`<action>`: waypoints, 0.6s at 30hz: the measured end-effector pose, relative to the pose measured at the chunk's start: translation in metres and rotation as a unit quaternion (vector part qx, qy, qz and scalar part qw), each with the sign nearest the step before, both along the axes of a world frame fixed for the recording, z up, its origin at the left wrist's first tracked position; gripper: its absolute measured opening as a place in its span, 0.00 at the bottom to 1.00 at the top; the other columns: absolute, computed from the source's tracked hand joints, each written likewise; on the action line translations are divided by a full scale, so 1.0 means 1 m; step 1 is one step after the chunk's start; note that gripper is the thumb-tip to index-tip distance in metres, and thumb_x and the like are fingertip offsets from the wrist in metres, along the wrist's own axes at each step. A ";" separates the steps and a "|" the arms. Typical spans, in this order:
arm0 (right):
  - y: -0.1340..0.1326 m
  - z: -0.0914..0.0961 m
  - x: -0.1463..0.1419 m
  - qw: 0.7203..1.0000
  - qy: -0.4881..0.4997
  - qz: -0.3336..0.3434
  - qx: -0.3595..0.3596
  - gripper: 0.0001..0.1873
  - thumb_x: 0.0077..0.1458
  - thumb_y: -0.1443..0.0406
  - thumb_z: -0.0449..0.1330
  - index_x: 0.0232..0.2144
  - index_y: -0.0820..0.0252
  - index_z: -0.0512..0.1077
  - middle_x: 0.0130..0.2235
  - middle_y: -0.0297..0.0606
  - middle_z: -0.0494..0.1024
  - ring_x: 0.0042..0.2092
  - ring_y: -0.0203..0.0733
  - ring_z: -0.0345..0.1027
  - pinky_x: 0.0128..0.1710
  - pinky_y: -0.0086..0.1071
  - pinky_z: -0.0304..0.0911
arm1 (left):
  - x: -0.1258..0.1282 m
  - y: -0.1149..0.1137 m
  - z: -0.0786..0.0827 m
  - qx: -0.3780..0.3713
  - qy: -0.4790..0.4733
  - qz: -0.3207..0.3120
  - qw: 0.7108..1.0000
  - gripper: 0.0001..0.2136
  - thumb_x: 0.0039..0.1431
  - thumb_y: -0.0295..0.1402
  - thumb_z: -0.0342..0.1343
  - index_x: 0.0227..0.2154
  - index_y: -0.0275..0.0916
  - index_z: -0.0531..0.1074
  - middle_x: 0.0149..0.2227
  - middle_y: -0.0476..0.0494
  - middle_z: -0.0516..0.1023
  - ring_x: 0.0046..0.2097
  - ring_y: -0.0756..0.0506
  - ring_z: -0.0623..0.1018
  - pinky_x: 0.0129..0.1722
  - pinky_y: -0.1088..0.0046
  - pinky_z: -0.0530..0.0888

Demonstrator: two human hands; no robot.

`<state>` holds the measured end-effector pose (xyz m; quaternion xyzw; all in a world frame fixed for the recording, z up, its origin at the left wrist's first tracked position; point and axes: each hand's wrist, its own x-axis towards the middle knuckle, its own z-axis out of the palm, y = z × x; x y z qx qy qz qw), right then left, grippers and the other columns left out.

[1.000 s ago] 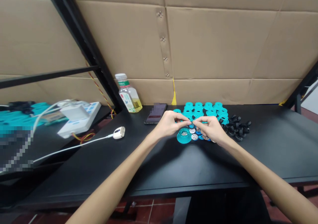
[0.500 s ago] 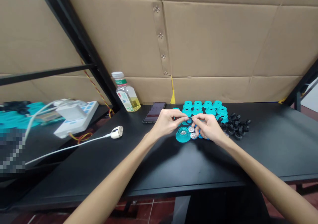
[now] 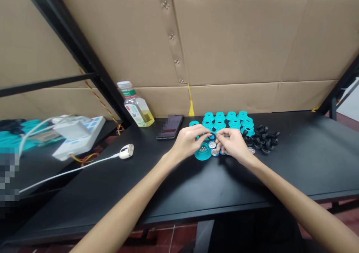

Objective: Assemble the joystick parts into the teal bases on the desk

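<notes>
A small dark ring [image 3: 212,136] is held up between my two hands. On its left side the thumb and fingertips of my left hand [image 3: 191,139] pinch it. My right hand [image 3: 232,142] is closed in a pinch at its right side, the fingertips partly covering it. Under the hands stands a teal flared cup [image 3: 203,155] with a silvery piece inside. Beside the cup lie several small round silvery discs with blue rims [image 3: 215,152], partly hidden by my right hand. Behind are rows of teal ring-shaped parts [image 3: 220,116].
Right of the hands lies a pile of black knob-like parts [image 3: 264,140]. A phone [image 3: 169,127] and a bottle of yellow liquid [image 3: 138,106] stand to the left on the black table [image 3: 168,187]. A cream device [image 3: 126,151] trails a white cable. Cardboard [image 3: 230,39] closes off the back.
The camera view has shifted slightly, so the scene sits a little further left. Both hands keep their pinch, and the dark ring between them is seen a bit more openly.
</notes>
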<state>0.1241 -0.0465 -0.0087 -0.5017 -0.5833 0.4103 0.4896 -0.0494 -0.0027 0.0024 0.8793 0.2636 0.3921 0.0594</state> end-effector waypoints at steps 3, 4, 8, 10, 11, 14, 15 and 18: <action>0.000 0.004 0.003 0.997 -0.069 -0.028 0.019 0.11 0.53 0.62 0.54 0.22 0.60 0.68 0.17 0.30 0.69 0.17 0.32 0.63 0.19 0.25 0.57 | -0.006 0.005 0.005 0.014 -0.011 0.022 1.000 0.09 0.61 0.35 0.54 0.31 0.37 0.77 0.32 0.45 0.79 0.31 0.50 0.75 0.32 0.75 0.70; 0.000 0.005 0.003 0.995 -0.094 -0.031 0.030 0.11 0.53 0.61 0.54 0.23 0.60 0.68 0.16 0.30 0.68 0.18 0.32 0.63 0.20 0.26 0.57 | -0.009 0.008 0.007 0.017 -0.018 0.039 0.999 0.09 0.61 0.35 0.54 0.31 0.37 0.77 0.31 0.46 0.78 0.30 0.50 0.74 0.30 0.76 0.69; 0.006 0.006 0.001 0.980 -0.187 0.006 0.065 0.10 0.52 0.61 0.57 0.24 0.61 0.74 0.19 0.31 0.72 0.20 0.32 0.63 0.23 0.26 0.55 | -0.023 0.020 0.015 0.017 -0.032 0.119 0.992 0.08 0.60 0.35 0.55 0.30 0.37 0.75 0.28 0.47 0.77 0.26 0.51 0.71 0.27 0.76 0.66; 0.012 0.003 -0.002 0.979 -0.193 0.030 0.065 0.10 0.50 0.62 0.59 0.23 0.61 0.75 0.22 0.33 0.75 0.21 0.32 0.64 0.23 0.26 0.56 | -0.027 0.024 0.014 0.018 -0.026 0.138 0.990 0.08 0.59 0.35 0.55 0.30 0.37 0.75 0.28 0.48 0.77 0.26 0.51 0.71 0.28 0.76 0.66; 0.015 0.001 -0.004 0.980 -0.186 0.037 0.060 0.10 0.50 0.62 0.59 0.23 0.61 0.76 0.23 0.34 0.75 0.21 0.32 0.65 0.24 0.26 0.56 | -0.028 0.025 0.013 0.019 -0.018 0.142 0.990 0.08 0.59 0.35 0.55 0.30 0.37 0.75 0.29 0.48 0.77 0.26 0.51 0.71 0.28 0.76 0.66; 0.021 -0.003 -0.007 0.984 -0.164 0.053 0.042 0.09 0.48 0.61 0.61 0.24 0.61 0.76 0.22 0.34 0.76 0.21 0.33 0.66 0.23 0.27 0.57 | -0.027 0.025 0.010 0.021 0.016 0.142 0.990 0.07 0.60 0.34 0.55 0.31 0.38 0.75 0.31 0.47 0.78 0.27 0.51 0.72 0.30 0.75 0.66; 0.022 -0.003 -0.008 0.985 -0.162 0.056 0.037 0.09 0.47 0.61 0.62 0.24 0.61 0.76 0.22 0.34 0.75 0.20 0.33 0.66 0.22 0.27 0.57 | -0.026 0.025 0.009 0.022 0.024 0.142 0.989 0.07 0.60 0.34 0.55 0.31 0.38 0.75 0.31 0.48 0.78 0.27 0.51 0.72 0.30 0.75 0.65; 0.020 -0.003 -0.011 0.982 -0.177 0.056 0.032 0.08 0.47 0.61 0.63 0.25 0.61 0.76 0.21 0.33 0.75 0.19 0.33 0.65 0.22 0.27 0.58 | -0.024 0.023 0.006 0.024 0.037 0.150 0.988 0.06 0.59 0.33 0.56 0.30 0.38 0.75 0.32 0.48 0.79 0.28 0.51 0.73 0.30 0.75 0.65</action>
